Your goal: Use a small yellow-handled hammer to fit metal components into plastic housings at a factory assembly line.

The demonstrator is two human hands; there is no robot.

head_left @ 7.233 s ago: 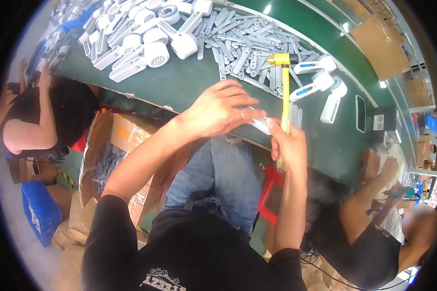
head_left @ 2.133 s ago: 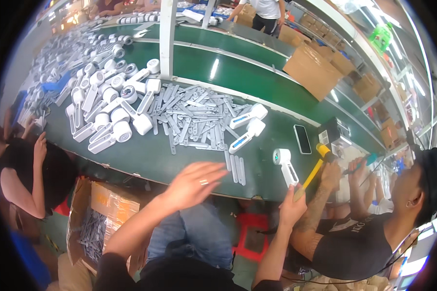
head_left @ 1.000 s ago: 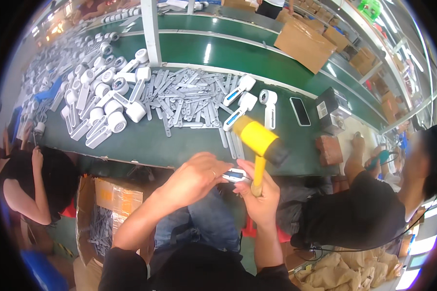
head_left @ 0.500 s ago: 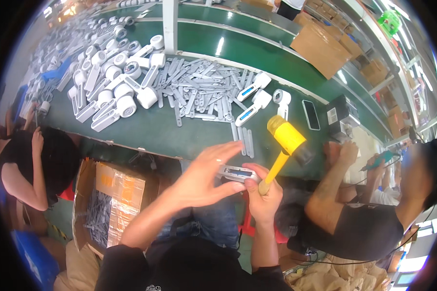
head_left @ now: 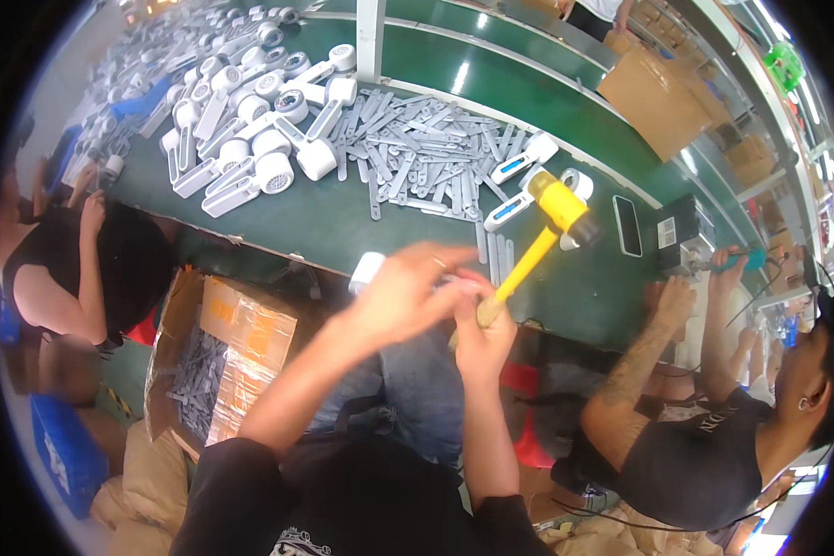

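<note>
My right hand (head_left: 486,339) is closed round the grip of a yellow mallet (head_left: 526,266). The mallet's dark-tipped head points up and away over the bench. Beside it, my left hand (head_left: 400,295) wraps over a white handheld fan body, its thumb and fingertips meeting near my right fingers. Only the rounded white fan head (head_left: 366,271) shows past the left hand; most of its handle is hidden. Beyond my hands lie several grey flat strips (head_left: 495,257) side by side, and white fan bodies with a blue inset (head_left: 510,211), one partly behind the mallet head.
A pile of grey strips (head_left: 422,148) and a heap of white fan bodies (head_left: 241,139) cover the green bench. A phone (head_left: 627,226) and a dark box (head_left: 684,227) lie right. A carton of grey strips (head_left: 250,324) stands below left. Co-workers sit on both sides, one close right (head_left: 686,454).
My left hand has closed over the fan body, hiding its open handle. The mallet, still in my right hand, has tilted a little. The whole view has shifted.
</note>
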